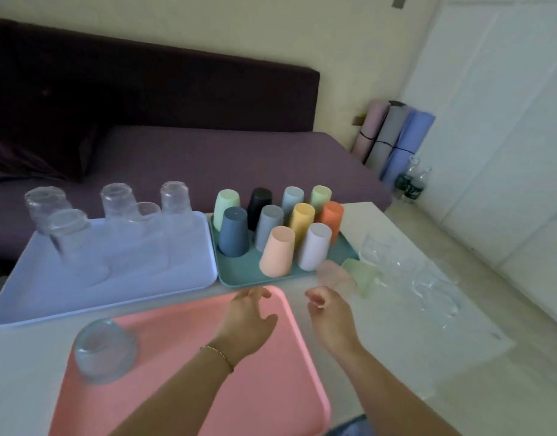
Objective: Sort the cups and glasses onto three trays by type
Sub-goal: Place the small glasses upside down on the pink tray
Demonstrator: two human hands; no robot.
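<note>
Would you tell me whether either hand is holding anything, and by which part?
Nothing is held: the left hand and the right hand both hover empty and relaxed.

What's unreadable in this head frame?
Head view:
- Clear glasses at right: motion blur, so the count is unclear.
- Pink tray: near end cut off by the bottom edge.
- Blue object: mostly cropped by the bottom edge, unidentifiable.
- Far bottles: too small to read their contents.
</note>
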